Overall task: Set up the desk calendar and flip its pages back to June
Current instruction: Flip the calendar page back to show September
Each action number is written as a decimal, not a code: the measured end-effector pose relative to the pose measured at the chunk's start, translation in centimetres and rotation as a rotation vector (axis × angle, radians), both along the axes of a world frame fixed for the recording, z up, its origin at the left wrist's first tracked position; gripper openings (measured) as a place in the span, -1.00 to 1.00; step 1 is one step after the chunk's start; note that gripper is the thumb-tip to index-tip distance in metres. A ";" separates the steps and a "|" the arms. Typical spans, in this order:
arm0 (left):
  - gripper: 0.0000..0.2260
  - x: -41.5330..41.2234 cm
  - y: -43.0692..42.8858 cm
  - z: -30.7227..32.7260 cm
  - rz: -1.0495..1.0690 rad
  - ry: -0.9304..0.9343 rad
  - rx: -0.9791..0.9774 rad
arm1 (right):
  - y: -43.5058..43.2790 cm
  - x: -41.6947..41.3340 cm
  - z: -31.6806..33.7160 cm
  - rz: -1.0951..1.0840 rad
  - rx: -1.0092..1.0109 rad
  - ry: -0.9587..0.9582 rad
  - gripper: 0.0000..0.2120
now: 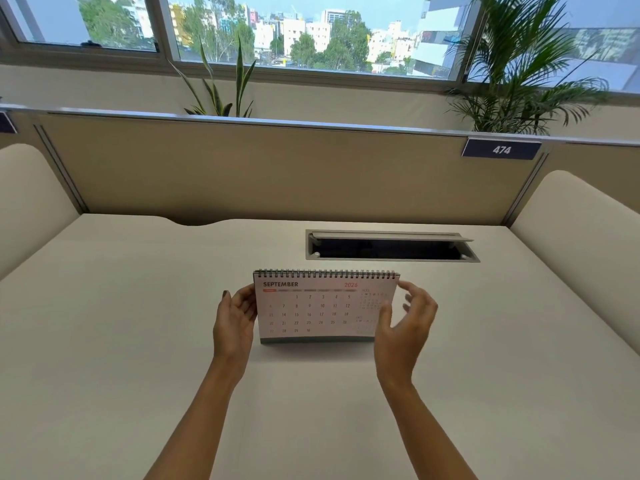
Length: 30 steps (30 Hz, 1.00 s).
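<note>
1. Head view looks down on a desk calendar [322,306] standing upright on the counter [138,341], near its middle and in front of the person.
2. Its facing page reads SEPTEMBER in dark capitals at the top left and 2026 in red at the top right; a grid of dates 1 to 30 fills the page, and small faint mini-months sit at its right side.
3. A dark wire spiral binds the top edge in a row of close loops. The page is pale, smooth card, wide and low in shape, with a grey band along its foot where it meets the counter.
4. The left hand [235,320] is open with its palm and fingers against the calendar's left edge, steadying rather than gripping it.
5. The right hand [405,323] is open with fingers loosely curled. It overlaps the lower right corner of the page, and its fingertips are just beside the top right corner; whether it touches the card cannot be told.
6. The counter is a plain, matte, off-white surface with rounded cream side screens at left and right.
7. Behind the calendar an oblong cable hatch [391,245] is sunk in the counter, its grey lid raised over a dark opening.
8. A beige partition [242,174] with a metal top rail closes the far side and carries a dark blue tag [501,149] reading 474.
9. Beyond it stand a snake plant [221,84] and a palm [526,64], under wide windows showing trees and pale city buildings.
</note>
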State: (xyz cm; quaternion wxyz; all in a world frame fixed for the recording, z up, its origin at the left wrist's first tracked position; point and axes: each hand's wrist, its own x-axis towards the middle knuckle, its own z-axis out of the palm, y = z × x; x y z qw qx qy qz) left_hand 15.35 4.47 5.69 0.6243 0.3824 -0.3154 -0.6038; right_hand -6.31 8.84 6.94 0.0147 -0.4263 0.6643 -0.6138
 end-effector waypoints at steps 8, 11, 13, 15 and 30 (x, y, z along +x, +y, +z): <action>-0.57 0.0 0.0 0.1 0.003 0.006 0.008 | 1.6 -0.7 -2.7 0.067 0.283 -0.429 -0.81; -0.57 0.0 0.0 0.2 0.001 0.001 0.010 | 1.8 -0.6 -2.8 0.062 0.290 -0.426 -0.88; -0.57 0.0 0.1 0.1 0.002 -0.003 0.013 | 2.0 -0.7 -2.9 0.058 0.282 -0.420 -0.89; -0.57 0.0 0.1 0.1 0.004 -0.009 0.017 | 2.2 -1.2 -2.9 0.082 0.287 -0.433 -0.89; -0.57 -0.3 0.3 0.4 -0.023 -0.025 0.058 | 4.5 -3.4 0.2 0.815 0.362 -1.060 -0.80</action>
